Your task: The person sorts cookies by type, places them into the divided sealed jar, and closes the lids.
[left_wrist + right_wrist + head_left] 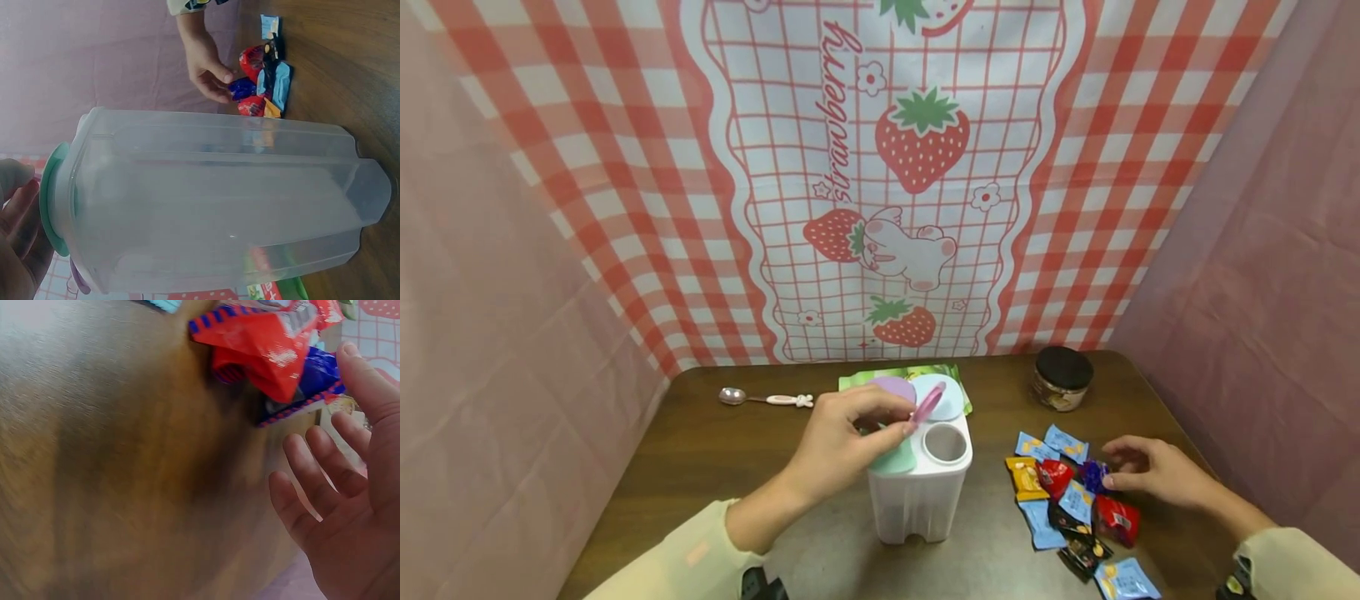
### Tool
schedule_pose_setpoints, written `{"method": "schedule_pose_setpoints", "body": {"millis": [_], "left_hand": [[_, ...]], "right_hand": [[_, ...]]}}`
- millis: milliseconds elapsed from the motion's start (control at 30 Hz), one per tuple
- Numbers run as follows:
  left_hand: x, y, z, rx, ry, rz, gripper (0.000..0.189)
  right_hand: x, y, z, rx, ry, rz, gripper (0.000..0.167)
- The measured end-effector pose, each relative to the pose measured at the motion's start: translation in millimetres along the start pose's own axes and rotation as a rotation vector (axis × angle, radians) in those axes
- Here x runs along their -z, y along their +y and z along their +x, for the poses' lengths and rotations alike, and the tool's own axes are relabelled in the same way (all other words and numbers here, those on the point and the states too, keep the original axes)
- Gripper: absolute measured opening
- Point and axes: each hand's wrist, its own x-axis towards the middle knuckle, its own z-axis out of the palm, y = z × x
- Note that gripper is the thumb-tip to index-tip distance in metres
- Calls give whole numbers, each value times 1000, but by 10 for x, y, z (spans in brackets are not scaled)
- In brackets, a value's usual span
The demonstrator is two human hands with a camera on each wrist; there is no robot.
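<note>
My left hand [842, 429] pinches a pink lid [929, 403] between thumb and fingertips, tilted up over a clear plastic container [917, 504] with a white top. In that top, a round opening [945, 442] is uncovered. A green lid [895, 454], a purple lid [895, 387] and a pale blue lid [942, 397] lie over the other parts. On the right, my right hand [1161, 472] is at a blue-purple wrapped candy [1096, 476]. Its thumb tip is right at the wrapper, while the other fingers [306, 469] are spread and loosely bent.
Several wrapped candies in red [1117, 521], yellow [1026, 477], light blue [1041, 523] and black [1084, 557] are heaped on the table's right side. Behind them stands a black-lidded jar [1063, 378]. A spoon [767, 400] lies at the back left, and a green packet [857, 377] behind the container.
</note>
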Motion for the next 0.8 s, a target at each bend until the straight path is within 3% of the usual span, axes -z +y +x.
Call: {"method": "schedule_pose_setpoints", "body": {"millis": [367,800], "left_hand": [[18,-2,16,17,-3,6,12],[10,-18,30,16,-2,1,12]], "right_hand": [[-144,65,-40,6,9,72,47],[-174,69,-2,19,34,55,38]]}}
